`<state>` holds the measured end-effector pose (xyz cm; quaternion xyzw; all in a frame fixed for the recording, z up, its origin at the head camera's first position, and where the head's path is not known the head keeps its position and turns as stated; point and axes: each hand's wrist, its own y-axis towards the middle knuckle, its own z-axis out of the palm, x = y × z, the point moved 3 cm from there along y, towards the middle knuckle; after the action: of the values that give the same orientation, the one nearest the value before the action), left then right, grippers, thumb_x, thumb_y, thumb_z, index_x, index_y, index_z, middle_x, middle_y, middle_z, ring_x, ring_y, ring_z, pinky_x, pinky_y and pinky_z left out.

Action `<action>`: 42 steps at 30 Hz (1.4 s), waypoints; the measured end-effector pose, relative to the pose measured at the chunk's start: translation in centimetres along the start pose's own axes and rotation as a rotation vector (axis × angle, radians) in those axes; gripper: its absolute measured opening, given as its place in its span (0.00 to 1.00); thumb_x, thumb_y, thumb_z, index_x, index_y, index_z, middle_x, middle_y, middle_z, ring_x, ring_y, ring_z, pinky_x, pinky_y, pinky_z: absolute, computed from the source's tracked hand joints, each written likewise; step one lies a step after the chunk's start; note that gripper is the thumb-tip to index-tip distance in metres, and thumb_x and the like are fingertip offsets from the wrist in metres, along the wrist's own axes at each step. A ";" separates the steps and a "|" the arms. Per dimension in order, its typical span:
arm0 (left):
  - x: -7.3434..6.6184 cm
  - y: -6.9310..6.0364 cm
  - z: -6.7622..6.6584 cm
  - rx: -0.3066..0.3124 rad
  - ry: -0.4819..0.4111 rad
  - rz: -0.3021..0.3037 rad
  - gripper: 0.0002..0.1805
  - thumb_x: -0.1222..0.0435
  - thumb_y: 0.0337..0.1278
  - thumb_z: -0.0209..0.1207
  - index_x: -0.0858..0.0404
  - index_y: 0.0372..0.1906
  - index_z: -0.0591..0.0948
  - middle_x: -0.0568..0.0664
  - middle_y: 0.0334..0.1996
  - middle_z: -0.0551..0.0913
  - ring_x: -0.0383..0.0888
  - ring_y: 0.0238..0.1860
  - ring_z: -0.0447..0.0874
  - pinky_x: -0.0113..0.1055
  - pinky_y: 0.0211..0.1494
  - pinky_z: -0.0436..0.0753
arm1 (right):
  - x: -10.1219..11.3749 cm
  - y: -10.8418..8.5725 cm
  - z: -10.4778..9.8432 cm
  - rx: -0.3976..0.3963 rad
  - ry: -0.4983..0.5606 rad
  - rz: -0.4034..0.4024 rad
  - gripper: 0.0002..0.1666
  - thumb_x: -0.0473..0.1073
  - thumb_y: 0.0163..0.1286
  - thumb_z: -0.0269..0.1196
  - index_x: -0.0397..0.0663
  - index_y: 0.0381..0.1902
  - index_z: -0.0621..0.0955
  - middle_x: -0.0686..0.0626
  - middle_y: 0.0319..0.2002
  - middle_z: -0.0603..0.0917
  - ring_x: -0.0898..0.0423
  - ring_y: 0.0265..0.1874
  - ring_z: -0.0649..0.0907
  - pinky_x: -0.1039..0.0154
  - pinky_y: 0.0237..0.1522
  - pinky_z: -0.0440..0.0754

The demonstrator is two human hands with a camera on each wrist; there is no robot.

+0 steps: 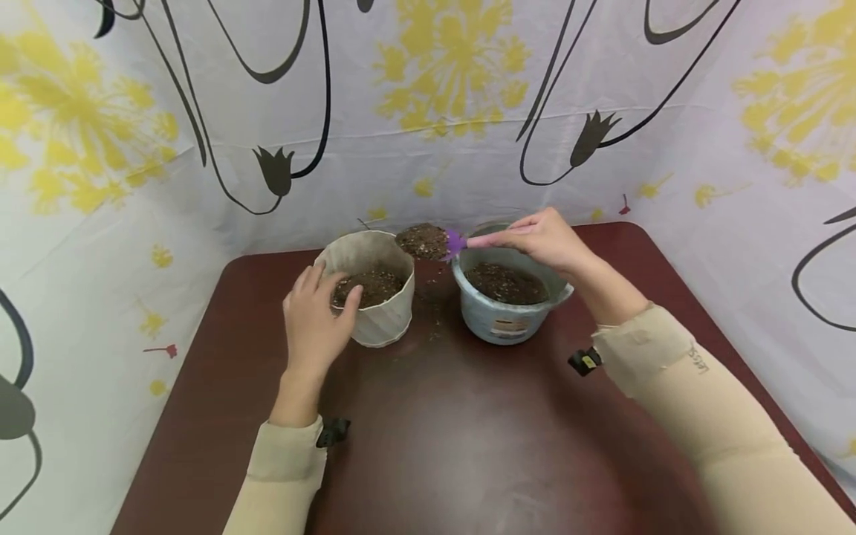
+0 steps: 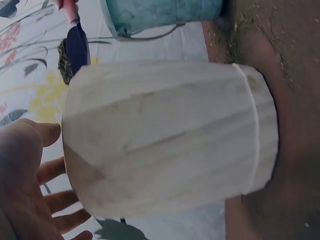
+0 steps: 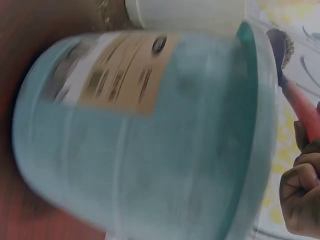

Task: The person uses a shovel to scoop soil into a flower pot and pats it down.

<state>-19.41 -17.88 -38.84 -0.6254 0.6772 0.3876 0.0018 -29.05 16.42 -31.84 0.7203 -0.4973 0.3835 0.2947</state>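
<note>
My right hand (image 1: 551,241) grips the pink handle of a small garden trowel (image 1: 456,244) with a purple blade. Dark soil (image 1: 421,241) is heaped on the blade, held level between the two pots and close to the white pot's rim. My left hand (image 1: 314,316) is at the near left rim of the white pot (image 1: 384,327), fingers spread and loosely bent; whether they touch it I cannot tell. Soil (image 1: 374,286) lies inside this pot. Below my right hand stands a light blue bucket (image 1: 491,316), also holding soil (image 1: 506,284). In the left wrist view, the white pot (image 2: 165,135) hides some fingertips.
Both containers stand near the back of a dark red-brown table (image 1: 455,423). Crumbs of soil (image 1: 435,323) are scattered between them. A white cloth (image 1: 361,171) with yellow flowers and dark stems hangs behind and around the table. The bucket carries a paper label (image 3: 130,75).
</note>
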 end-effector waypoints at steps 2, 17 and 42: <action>0.6 -0.2 -0.1 0.024 -0.002 -0.041 0.27 0.48 0.69 0.59 0.66 0.58 0.83 0.66 0.72 0.67 0.63 0.75 0.60 0.69 0.69 0.60 | 0.6 0.6 1.2 0.019 0.020 -0.017 0.15 0.64 0.63 0.71 0.66 0.41 0.93 0.57 0.17 0.80 0.64 0.20 0.62 0.69 0.26 0.65; 1.9 -1.4 0.5 0.147 -0.017 -0.169 0.44 0.36 0.71 0.48 0.71 0.70 0.72 0.59 0.80 0.52 0.61 0.79 0.50 0.68 0.72 0.55 | 3.1 1.2 8.1 -0.328 -0.646 -0.638 0.14 0.49 0.66 0.71 0.45 0.27 0.85 0.46 0.19 0.84 0.44 0.18 0.81 0.50 0.19 0.77; -2.9 0.2 2.7 -0.085 -0.022 0.089 0.23 0.51 0.68 0.60 0.66 0.55 0.83 0.61 0.64 0.77 0.59 0.70 0.69 0.64 0.75 0.52 | -0.5 -3.6 -1.5 -0.445 -0.357 -0.381 0.10 0.52 0.62 0.75 0.63 0.42 0.92 0.56 0.32 0.91 0.70 0.26 0.83 0.74 0.25 0.71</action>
<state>-20.28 -14.06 -39.17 -0.5897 0.6874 0.4225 -0.0345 -26.14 19.09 -31.62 0.7741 -0.4691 0.0713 0.4191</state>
